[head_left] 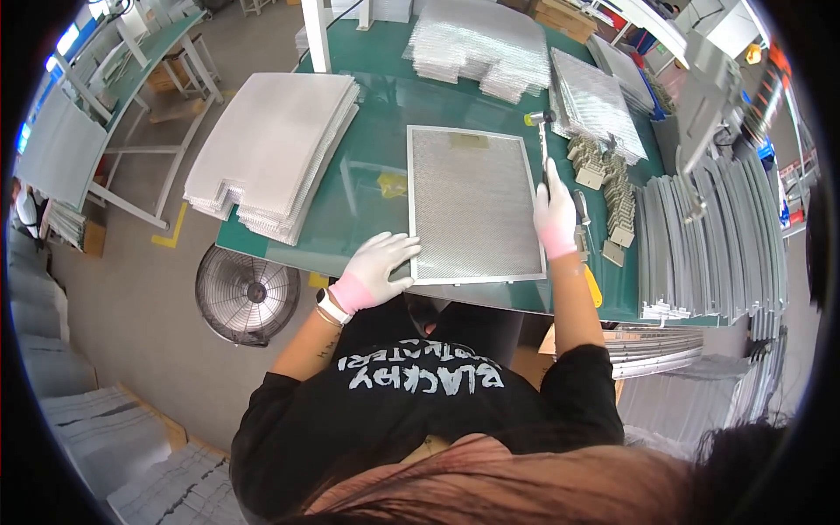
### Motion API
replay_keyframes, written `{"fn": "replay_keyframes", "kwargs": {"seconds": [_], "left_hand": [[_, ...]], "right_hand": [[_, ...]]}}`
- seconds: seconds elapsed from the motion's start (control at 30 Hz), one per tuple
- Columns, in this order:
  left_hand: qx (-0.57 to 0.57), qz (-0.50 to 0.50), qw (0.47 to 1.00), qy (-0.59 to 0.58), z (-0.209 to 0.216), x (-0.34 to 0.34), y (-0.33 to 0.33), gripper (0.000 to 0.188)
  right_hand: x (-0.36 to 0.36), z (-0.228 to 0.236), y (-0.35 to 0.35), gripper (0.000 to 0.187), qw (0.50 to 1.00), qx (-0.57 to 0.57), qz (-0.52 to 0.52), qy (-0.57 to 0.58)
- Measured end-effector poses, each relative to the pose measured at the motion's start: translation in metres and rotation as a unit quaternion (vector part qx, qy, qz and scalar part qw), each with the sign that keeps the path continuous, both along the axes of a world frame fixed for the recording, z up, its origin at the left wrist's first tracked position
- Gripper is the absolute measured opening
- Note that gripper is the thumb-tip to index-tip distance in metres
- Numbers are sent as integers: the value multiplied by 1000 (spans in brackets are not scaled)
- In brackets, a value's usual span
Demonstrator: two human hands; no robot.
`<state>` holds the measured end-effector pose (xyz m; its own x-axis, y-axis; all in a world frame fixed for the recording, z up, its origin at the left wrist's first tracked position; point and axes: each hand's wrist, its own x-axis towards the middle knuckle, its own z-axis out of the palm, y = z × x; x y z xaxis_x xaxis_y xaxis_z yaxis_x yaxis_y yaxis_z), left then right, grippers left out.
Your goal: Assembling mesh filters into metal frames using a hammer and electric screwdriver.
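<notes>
A framed metal mesh panel [472, 206] lies flat on the green table in front of me, with a small beige latch piece [469, 140] at its far edge. Beside its near left corner rests my left hand [381, 267], gloved in white, fingers spread and touching the frame. My right hand [556, 210], also gloved, is closed round the handle of a small mallet [542, 131] at the panel's right side. The mallet's head, yellow and dark, points away from me. Right of that hand lie a screwdriver [584, 210] and a yellow-handled tool [592, 285].
Stacked mesh sheets stand on the table [367, 162] at left [276, 136], far back [481, 39] and right [595, 101]. Rows of beige latch pieces [619, 206] sit near the grey frame strips [713, 245]. A floor fan [255, 293] stands left of me.
</notes>
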<state>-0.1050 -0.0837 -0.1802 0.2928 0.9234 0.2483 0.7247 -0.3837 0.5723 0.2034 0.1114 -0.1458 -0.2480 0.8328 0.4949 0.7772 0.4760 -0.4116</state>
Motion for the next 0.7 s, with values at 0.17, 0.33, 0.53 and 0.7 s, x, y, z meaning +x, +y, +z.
{"fn": "replay_keyframes", "kwargs": {"seconds": [0.17, 0.33, 0.53, 0.7], "left_hand": [[-5, -36, 999, -3, -13, -9, 3, 47], [-4, -44, 999, 11, -11, -7, 4, 49], [14, -42, 999, 11, -9, -8, 5, 49], [45, -45, 998, 1, 3, -1, 6, 41]], "right_hand": [[-8, 5, -120, 52, 971, -17, 237, -12], [-3, -5, -185, 48, 943, -78, 300, -118], [-1, -6, -198, 49, 948, -111, 254, -153], [5, 8, -175, 51, 939, -111, 264, -192]]}}
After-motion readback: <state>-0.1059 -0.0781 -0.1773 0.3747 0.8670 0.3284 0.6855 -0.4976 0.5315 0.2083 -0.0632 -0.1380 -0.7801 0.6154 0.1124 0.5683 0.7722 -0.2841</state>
